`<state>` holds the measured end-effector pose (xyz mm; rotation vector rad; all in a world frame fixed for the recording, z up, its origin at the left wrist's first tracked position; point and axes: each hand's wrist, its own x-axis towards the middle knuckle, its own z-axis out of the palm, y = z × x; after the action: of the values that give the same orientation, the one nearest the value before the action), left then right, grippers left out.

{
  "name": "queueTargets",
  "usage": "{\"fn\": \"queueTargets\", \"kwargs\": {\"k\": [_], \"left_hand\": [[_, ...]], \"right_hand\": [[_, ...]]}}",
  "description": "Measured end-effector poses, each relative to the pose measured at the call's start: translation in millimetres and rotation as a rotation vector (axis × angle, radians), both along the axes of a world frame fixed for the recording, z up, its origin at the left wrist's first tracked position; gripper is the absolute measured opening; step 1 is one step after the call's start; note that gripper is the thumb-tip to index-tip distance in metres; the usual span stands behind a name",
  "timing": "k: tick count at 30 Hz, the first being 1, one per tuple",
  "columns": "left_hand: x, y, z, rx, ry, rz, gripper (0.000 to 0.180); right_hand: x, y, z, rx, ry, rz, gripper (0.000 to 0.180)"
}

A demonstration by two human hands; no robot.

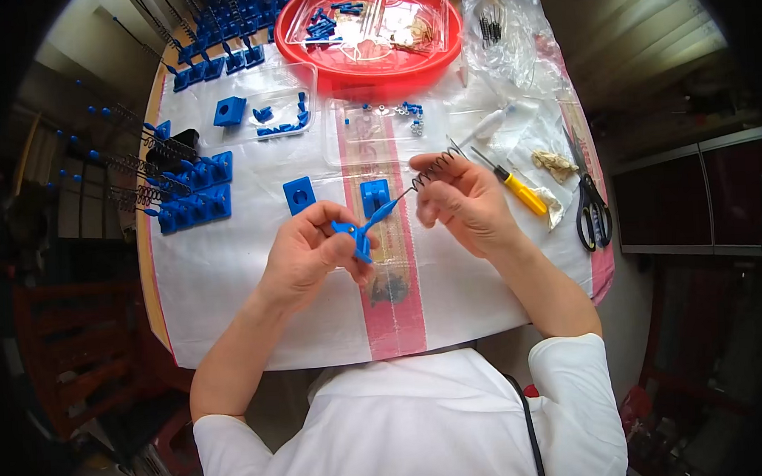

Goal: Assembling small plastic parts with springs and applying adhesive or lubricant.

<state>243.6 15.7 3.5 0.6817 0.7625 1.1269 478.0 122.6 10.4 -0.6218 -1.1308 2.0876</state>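
Note:
Near the middle of the table, my left hand [313, 251] pinches a blue plastic part [360, 239] between thumb and fingers. From it a blue tapered stem [383, 212] slants up to the right and runs into a thin black coil spring [436, 168]. My right hand [469, 207] is at the spring with curled fingers, the coil crossing its index finger by the thumb. Just beyond the stem, a blue block [376, 196] lies on the cloth. A blue square piece with a round hole [298, 195] rests beyond my left hand.
Blue bases with springs [194, 195] stand in rows at left. Clear trays [266, 137] hold small blue parts; a red basin [454, 52] sits at the back. A yellow-handled screwdriver [528, 197], black scissors [593, 216] and a plastic bag [509, 62] lie at right.

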Motion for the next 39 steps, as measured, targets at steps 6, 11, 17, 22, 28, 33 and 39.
{"fn": "queueTargets", "kwargs": {"k": [6, 11, 17, 22, 28, 33, 39], "left_hand": [[17.1, -4.3, 6.9, -0.003, 0.105, -0.092, 0.038], [15.9, -6.0, 7.0, -0.010, 0.117, -0.121, 0.037], [16.3, -5.4, 3.1, 0.023, 0.077, -0.180, 0.037], [17.7, -5.8, -0.6, 0.044, 0.032, -0.194, 0.044], [19.5, -5.4, -4.3, 0.041, -0.037, -0.226, 0.053], [18.1, -5.6, -8.6, 0.015, -0.096, -0.268, 0.055], [19.4, -3.4, -4.6, -0.016, -0.221, -0.320, 0.057]], "right_hand": [[-8.8, -19.1, -2.7, -0.055, -0.026, 0.209, 0.031], [-10.0, -19.8, -5.2, -0.035, -0.057, 0.230, 0.030], [-10.6, -20.6, -5.7, -0.052, -0.080, 0.218, 0.029], [-10.3, -20.3, -4.9, -0.057, -0.078, 0.216, 0.026], [-8.8, -19.7, -2.7, -0.063, -0.090, 0.215, 0.023], [-9.5, -21.6, -0.4, -0.044, -0.105, 0.205, 0.022], [-8.4, -20.7, -1.6, -0.042, -0.079, 0.193, 0.019]]}}
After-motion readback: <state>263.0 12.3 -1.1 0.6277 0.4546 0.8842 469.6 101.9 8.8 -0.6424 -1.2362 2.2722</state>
